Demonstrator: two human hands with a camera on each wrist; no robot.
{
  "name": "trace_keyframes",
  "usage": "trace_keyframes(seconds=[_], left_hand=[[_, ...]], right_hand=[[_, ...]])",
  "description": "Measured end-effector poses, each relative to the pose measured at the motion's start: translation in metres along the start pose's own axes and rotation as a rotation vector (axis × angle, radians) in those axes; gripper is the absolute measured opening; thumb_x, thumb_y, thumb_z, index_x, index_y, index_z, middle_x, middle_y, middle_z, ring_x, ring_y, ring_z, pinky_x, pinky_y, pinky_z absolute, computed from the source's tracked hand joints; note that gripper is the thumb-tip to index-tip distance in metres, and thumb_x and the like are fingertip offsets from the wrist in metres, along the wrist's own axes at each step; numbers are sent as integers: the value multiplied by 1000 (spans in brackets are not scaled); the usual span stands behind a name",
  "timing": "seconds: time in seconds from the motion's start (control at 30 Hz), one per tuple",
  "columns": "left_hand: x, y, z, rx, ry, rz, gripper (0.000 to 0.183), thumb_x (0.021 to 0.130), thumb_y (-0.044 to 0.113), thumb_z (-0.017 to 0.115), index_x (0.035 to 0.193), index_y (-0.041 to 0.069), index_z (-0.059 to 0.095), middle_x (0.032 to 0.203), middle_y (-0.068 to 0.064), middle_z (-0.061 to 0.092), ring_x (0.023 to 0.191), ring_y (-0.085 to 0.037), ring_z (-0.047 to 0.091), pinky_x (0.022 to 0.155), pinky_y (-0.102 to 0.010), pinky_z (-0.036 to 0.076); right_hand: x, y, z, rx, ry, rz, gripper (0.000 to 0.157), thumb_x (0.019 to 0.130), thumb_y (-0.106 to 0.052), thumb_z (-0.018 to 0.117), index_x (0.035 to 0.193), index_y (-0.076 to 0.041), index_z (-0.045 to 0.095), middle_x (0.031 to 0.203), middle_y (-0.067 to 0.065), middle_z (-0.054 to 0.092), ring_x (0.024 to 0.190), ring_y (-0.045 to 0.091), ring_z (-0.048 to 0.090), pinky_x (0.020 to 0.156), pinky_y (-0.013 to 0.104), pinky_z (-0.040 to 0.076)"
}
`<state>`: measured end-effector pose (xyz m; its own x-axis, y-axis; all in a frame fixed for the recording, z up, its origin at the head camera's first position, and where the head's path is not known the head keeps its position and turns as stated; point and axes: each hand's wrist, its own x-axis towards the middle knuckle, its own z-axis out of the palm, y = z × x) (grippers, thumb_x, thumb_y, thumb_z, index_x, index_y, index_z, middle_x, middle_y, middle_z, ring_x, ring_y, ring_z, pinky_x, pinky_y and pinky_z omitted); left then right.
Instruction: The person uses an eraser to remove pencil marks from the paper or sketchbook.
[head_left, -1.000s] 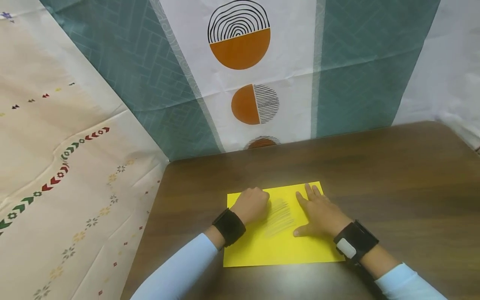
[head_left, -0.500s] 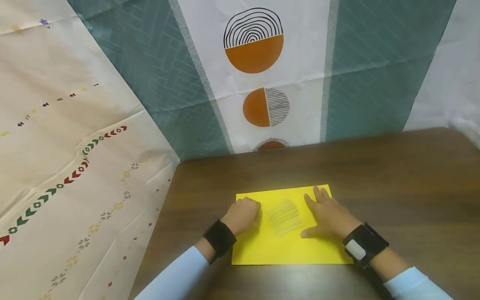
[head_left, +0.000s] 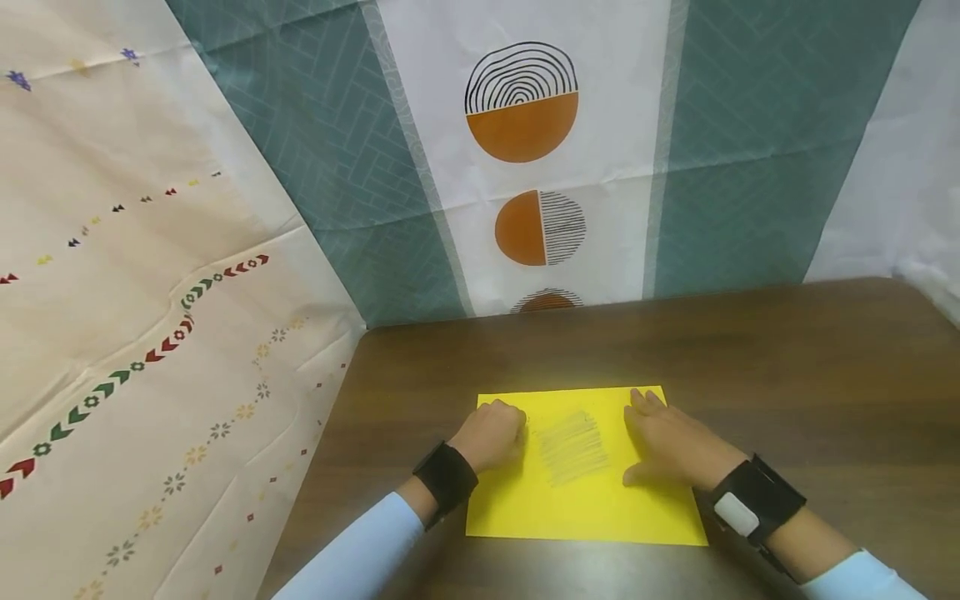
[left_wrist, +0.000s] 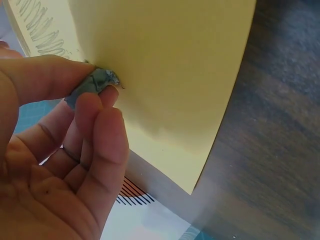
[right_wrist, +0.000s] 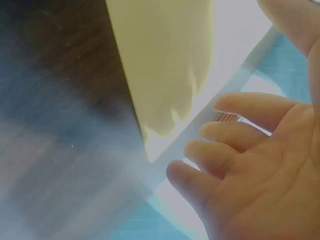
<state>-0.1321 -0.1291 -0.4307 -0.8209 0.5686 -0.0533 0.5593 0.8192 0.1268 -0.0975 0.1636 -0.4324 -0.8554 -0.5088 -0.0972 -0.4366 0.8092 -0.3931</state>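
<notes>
A sheet of yellow paper [head_left: 585,512] lies on the brown table, with a patch of grey scribbled lines [head_left: 573,448] near its middle. At the sheet's upper left, my left hand [head_left: 491,435] pinches a small, worn blue-grey eraser [left_wrist: 90,86] between thumb and fingers. The eraser is hidden in the head view. Dark crumbs [left_wrist: 122,87] dot the paper by its tip. My right hand [head_left: 675,446] is over the right side of the sheet, thumb held apart from the fingers. In the right wrist view its relaxed fingers [right_wrist: 240,107] hold nothing; contact with the paper is unclear.
The wooden table [head_left: 810,375] extends well to the right of the paper. A green and white patterned cloth [head_left: 600,158] hangs behind it. Cream embroidered fabric [head_left: 150,375] covers the left side. Black bands sit on both wrists.
My left hand has moved left off the scribble toward the paper's upper left corner, baring more lines. The right hand's fingers have drawn closer together. The head view has shifted slightly.
</notes>
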Motion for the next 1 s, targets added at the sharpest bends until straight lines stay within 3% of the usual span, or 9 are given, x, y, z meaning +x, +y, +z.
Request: trace_keyframes(seconds=[0.2,0.33,0.57,0.7,0.83,1.0], left_hand=[[-1,-1,-3,-18,-1,-3,36,86,4,65,56,16,48,56,7,27,53,-9,29,44,-22,23],[-1,-1,-3,-36,-5,-10,36,88,5,64,57,16,48,56,7,27,53,-9,29,44,-22,23],[-2,-2,-4,-41,-2,11,36,88,5,63,57,16,48,56,7,26,53,-9,29,44,-22,23],[1,-4,-8,-66,-24,-2,34,82,1,61,56,17,45,56,8,24,53,-8,26,44,-23,21],[9,-5,-13,-125,-8,9,38,80,-3,59,53,18,41,55,8,22,52,-7,21,46,-22,18],[31,1,-20,-198,-1,39,46,85,-1,60,53,18,33,54,9,16,47,-5,12,45,-19,13]], right_hand=[[-12,-13,0,59,-104,13,112,63,-50,93,143,12,46,155,38,26,141,56,26,105,66,35],[-16,-14,5,64,-127,-13,123,58,-53,93,146,13,41,156,38,22,142,58,23,105,67,33],[-17,-12,6,25,-137,-36,122,58,-58,90,146,13,42,156,39,21,140,61,23,103,68,35],[-14,-13,4,3,-139,-46,123,57,-60,90,144,13,43,155,40,23,139,62,24,99,69,39],[-12,-14,6,-20,-152,-47,123,57,-62,89,144,13,44,154,40,24,139,61,25,97,68,42],[-14,-11,7,-16,-159,-35,123,57,-61,89,144,13,44,154,40,25,139,61,25,96,68,42]])
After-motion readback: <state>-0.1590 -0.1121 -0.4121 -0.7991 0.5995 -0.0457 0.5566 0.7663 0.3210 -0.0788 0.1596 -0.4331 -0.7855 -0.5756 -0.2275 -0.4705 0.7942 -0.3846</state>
